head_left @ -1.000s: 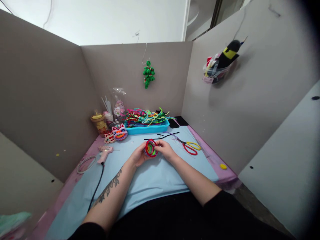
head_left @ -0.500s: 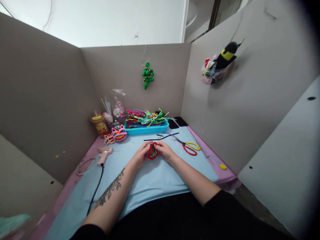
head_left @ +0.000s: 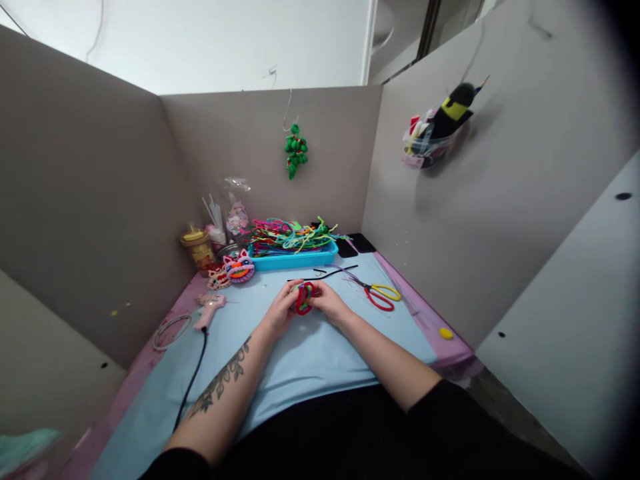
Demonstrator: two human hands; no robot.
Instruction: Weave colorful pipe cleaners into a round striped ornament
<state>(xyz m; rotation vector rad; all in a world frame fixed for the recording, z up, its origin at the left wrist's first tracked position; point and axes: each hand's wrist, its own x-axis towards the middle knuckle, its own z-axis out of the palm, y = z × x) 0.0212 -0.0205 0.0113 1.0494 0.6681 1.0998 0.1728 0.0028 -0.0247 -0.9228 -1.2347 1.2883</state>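
A small red and green pipe-cleaner piece (head_left: 304, 299) is held up between my two hands, over the middle of the table. My left hand (head_left: 283, 308) is closed on its left side, fingers at the upper edge. On the right side, the fingers of my right hand (head_left: 327, 301) pinch it, partly hidden behind the piece. Just beyond my hands lie black pipe cleaners (head_left: 343, 271). Scissors (head_left: 381, 295) with one red and one yellow handle rest to the right.
A blue tray (head_left: 295, 261) full of colourful pipe cleaners stands at the back. Left of it are finished fuzzy ornaments (head_left: 239, 268), a lidded cup (head_left: 199, 250) and a pink glue gun (head_left: 209, 310) with its cord. Grey partitions (head_left: 270, 153) surround the table.
Between my fingers the red and green piece has turned and risen slightly. My right fingers have shifted from its top to its right side.
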